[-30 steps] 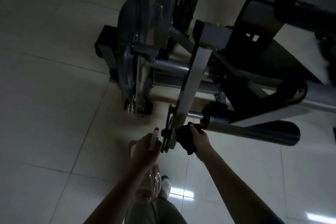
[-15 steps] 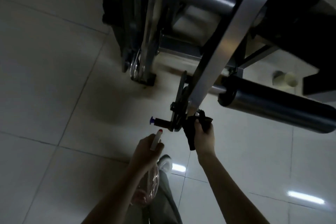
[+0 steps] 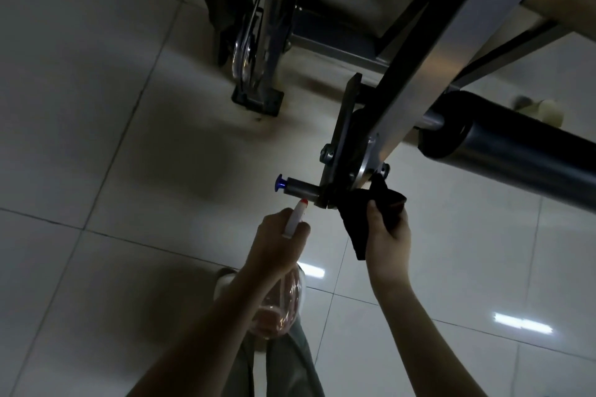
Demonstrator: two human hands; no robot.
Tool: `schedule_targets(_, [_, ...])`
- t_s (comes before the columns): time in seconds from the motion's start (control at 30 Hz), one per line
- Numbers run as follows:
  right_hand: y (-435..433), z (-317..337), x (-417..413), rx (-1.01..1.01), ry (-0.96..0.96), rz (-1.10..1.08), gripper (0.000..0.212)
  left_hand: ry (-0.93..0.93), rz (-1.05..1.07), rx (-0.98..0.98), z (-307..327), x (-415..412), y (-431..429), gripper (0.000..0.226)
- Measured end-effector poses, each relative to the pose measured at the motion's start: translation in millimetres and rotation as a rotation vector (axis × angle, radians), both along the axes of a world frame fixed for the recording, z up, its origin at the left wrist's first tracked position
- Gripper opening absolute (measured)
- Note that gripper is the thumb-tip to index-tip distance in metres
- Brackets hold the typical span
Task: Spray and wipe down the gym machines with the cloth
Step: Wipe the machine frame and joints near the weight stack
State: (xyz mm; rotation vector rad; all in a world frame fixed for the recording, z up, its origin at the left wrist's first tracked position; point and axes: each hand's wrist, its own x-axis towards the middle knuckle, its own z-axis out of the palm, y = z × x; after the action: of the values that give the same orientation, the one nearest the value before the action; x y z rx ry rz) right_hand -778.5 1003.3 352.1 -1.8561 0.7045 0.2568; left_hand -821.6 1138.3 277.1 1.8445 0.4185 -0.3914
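Observation:
My right hand grips a black cloth and holds it against the lower end of the gym machine's silver lever arm, just below its black pivot bracket. My left hand grips a clear spray bottle with pinkish liquid. Its white nozzle with a red tip points up at a steel adjustment pin with a blue knob. A black foam roller pad sticks out to the right of the bracket.
The machine's dark frame and foot stand on a pale tiled floor at the top centre. A small pale object lies on the floor behind the roller. My trouser leg and shoe are below my hands.
The view has dropped closer to the lever's lower end. My right hand has kept the cloth on the bracket end, and my left hand has brought the nozzle nearer the blue-knobbed pin.

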Motion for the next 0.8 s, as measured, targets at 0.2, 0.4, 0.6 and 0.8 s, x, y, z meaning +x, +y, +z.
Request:
schedule_targets(0.2, [10,14,-1,-0.136,-0.111,0.134,0.018,-0.100,0.056,0.034,2,0,7,0.025])
schedule_targets(0.4, [26,19,3,-0.371,-0.242,0.431,0.048,-0.062,0.150,0.061,0,-3,19,0.028])
schedule_targets(0.6, [51,-33,25,-0.659,-0.255,1.024,0.070,-0.066,0.173,0.051,-8,-14,35,0.024])
schedule_targets(0.8, [71,-86,45,-1.154,-0.153,1.362,0.054,-0.051,0.197,0.085,-11,-28,51,0.028])
